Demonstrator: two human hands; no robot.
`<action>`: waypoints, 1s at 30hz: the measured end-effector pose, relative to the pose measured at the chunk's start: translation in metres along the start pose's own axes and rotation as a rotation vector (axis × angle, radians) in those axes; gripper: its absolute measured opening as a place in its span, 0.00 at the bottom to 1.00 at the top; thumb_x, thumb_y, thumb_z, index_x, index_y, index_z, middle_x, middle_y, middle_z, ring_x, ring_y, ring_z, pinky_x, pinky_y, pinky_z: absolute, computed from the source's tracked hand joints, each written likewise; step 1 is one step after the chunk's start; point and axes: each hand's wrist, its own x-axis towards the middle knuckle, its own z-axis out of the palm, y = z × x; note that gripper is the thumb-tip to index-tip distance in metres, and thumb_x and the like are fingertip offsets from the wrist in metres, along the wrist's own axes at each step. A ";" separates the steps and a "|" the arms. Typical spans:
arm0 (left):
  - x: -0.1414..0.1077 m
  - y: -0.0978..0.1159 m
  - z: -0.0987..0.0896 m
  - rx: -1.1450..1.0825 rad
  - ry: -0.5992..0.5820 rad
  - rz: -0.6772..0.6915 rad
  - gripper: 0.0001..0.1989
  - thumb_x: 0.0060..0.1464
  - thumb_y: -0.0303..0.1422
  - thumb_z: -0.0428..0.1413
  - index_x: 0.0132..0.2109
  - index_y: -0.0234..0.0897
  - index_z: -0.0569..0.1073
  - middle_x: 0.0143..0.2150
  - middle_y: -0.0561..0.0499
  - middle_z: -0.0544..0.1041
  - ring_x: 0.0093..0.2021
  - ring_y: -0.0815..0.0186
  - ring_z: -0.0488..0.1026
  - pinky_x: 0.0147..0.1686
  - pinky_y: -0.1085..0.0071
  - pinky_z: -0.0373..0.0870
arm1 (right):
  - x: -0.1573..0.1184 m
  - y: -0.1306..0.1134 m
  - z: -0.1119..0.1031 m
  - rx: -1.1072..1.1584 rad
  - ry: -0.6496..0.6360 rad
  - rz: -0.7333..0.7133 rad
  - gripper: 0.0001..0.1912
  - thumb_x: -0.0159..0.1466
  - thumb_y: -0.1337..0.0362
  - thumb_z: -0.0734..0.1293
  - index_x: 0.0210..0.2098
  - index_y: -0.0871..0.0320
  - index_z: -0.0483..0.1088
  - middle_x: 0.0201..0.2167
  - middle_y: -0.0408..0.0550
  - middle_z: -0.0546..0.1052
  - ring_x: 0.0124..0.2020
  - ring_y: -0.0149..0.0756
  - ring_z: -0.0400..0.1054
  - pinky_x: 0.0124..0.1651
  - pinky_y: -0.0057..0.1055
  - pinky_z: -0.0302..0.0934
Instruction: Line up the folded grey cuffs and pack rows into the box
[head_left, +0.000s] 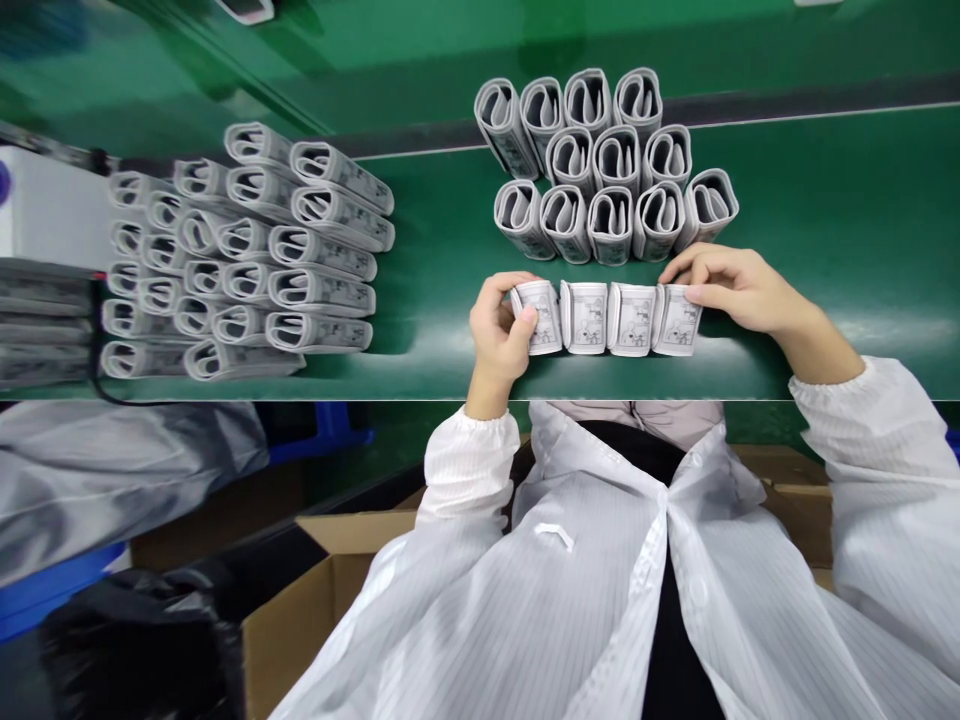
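A row of several folded grey-white cuffs with printed diagrams (607,318) stands on the green conveyor belt (825,170) close to me. My left hand (501,330) is shut around the row's leftmost cuff (538,316), with the fingers curled over its end. My right hand (731,290) grips the rightmost cuff (677,320) from above, thumb and fingertips against its top. Behind the row, a block of similar cuffs (600,165) stands on end with the folds facing up. The hands touch nothing in that block.
Further cuffs lie on their sides in a large stack (247,260) on the left of the belt. Flat grey packs (41,322) and a white machine housing (49,210) sit beyond it. Below the belt's front edge are a cardboard box (315,590) and a black plastic bag (142,650).
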 end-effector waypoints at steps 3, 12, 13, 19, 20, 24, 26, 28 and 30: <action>0.000 0.002 0.000 0.001 -0.015 -0.007 0.26 0.71 0.62 0.60 0.55 0.45 0.79 0.50 0.48 0.82 0.51 0.56 0.83 0.56 0.56 0.84 | 0.000 0.001 0.001 -0.003 0.002 0.000 0.30 0.64 0.38 0.83 0.25 0.53 0.72 0.47 0.52 0.87 0.49 0.49 0.79 0.53 0.48 0.73; 0.000 0.006 0.001 0.001 -0.043 -0.048 0.26 0.70 0.62 0.61 0.55 0.46 0.79 0.50 0.47 0.82 0.50 0.57 0.83 0.54 0.58 0.84 | -0.001 -0.004 0.002 0.004 -0.007 0.040 0.28 0.64 0.39 0.83 0.27 0.52 0.74 0.48 0.52 0.86 0.51 0.48 0.79 0.54 0.46 0.74; 0.000 0.006 0.001 0.005 -0.043 -0.052 0.25 0.70 0.62 0.61 0.55 0.46 0.79 0.51 0.47 0.82 0.50 0.57 0.83 0.53 0.58 0.84 | -0.001 -0.005 0.002 0.008 -0.006 0.048 0.28 0.64 0.38 0.84 0.27 0.52 0.74 0.48 0.52 0.86 0.51 0.48 0.78 0.54 0.47 0.74; 0.001 0.008 0.001 0.050 -0.052 -0.086 0.29 0.69 0.65 0.60 0.54 0.45 0.78 0.50 0.46 0.82 0.51 0.56 0.83 0.52 0.58 0.84 | 0.000 -0.008 0.002 0.026 -0.005 0.059 0.29 0.62 0.37 0.84 0.27 0.52 0.75 0.46 0.53 0.86 0.51 0.51 0.78 0.56 0.50 0.74; 0.001 0.008 0.001 0.052 -0.051 -0.087 0.29 0.69 0.65 0.60 0.54 0.44 0.78 0.50 0.46 0.82 0.51 0.56 0.83 0.52 0.58 0.84 | 0.000 -0.008 0.002 0.026 -0.005 0.060 0.29 0.62 0.37 0.84 0.27 0.52 0.75 0.46 0.53 0.86 0.51 0.51 0.78 0.56 0.51 0.74; 0.001 0.009 0.001 0.056 -0.049 -0.087 0.29 0.69 0.64 0.60 0.54 0.44 0.78 0.50 0.46 0.83 0.51 0.56 0.83 0.53 0.58 0.84 | 0.000 -0.009 0.001 0.021 -0.009 0.068 0.26 0.65 0.41 0.82 0.27 0.52 0.75 0.47 0.52 0.86 0.50 0.51 0.78 0.57 0.51 0.74; 0.000 0.009 0.000 0.049 -0.051 -0.082 0.28 0.69 0.63 0.60 0.54 0.44 0.79 0.50 0.46 0.83 0.50 0.56 0.83 0.53 0.58 0.84 | 0.000 -0.010 0.001 0.027 -0.011 0.067 0.24 0.66 0.42 0.82 0.28 0.52 0.76 0.48 0.52 0.86 0.50 0.50 0.78 0.57 0.51 0.74; 0.000 0.008 0.000 0.033 -0.054 -0.073 0.27 0.70 0.62 0.61 0.55 0.44 0.79 0.51 0.46 0.83 0.50 0.57 0.83 0.53 0.59 0.84 | 0.000 -0.010 0.001 0.036 -0.011 0.068 0.24 0.66 0.43 0.82 0.28 0.52 0.76 0.48 0.52 0.86 0.49 0.49 0.78 0.57 0.50 0.74; -0.001 0.008 0.000 0.024 -0.054 -0.071 0.26 0.70 0.60 0.61 0.55 0.44 0.79 0.51 0.46 0.84 0.50 0.58 0.83 0.52 0.61 0.83 | 0.000 -0.009 0.001 0.044 -0.006 0.070 0.24 0.65 0.42 0.83 0.28 0.52 0.76 0.48 0.52 0.86 0.49 0.48 0.78 0.57 0.49 0.74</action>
